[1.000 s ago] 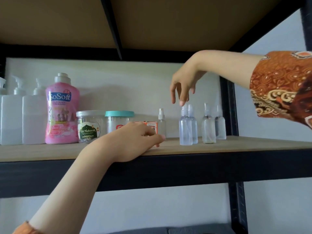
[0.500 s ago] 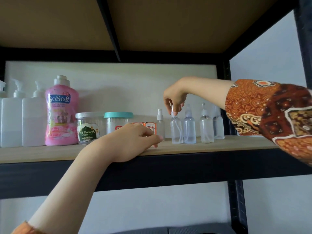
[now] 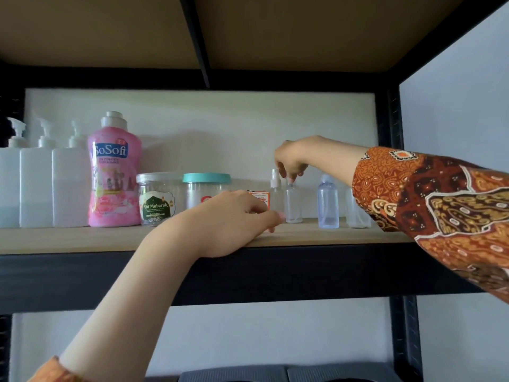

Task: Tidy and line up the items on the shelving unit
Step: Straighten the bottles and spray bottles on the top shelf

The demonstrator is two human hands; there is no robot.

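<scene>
Moved: right hand [image 3: 290,164] slides clear bottle [image 3: 293,202] left, beside spray bottle [image 3: 275,193].
Grip: pinches its cap.
Left hand [image 3: 234,221]: relaxed on shelf [image 3: 82,238].
Risk: top-held bottle may tip.

Right hand [image 3: 292,164] fingers [image 3: 292,176] pinch top of clear spray bottle [image 3: 293,202], upright on shelf [image 3: 82,238]. Small spray bottle [image 3: 275,193] just left of fingers, bluish bottle [image 3: 328,201] right. Left hand [image 3: 231,219] rests curled on shelf edge, below fingers.
</scene>
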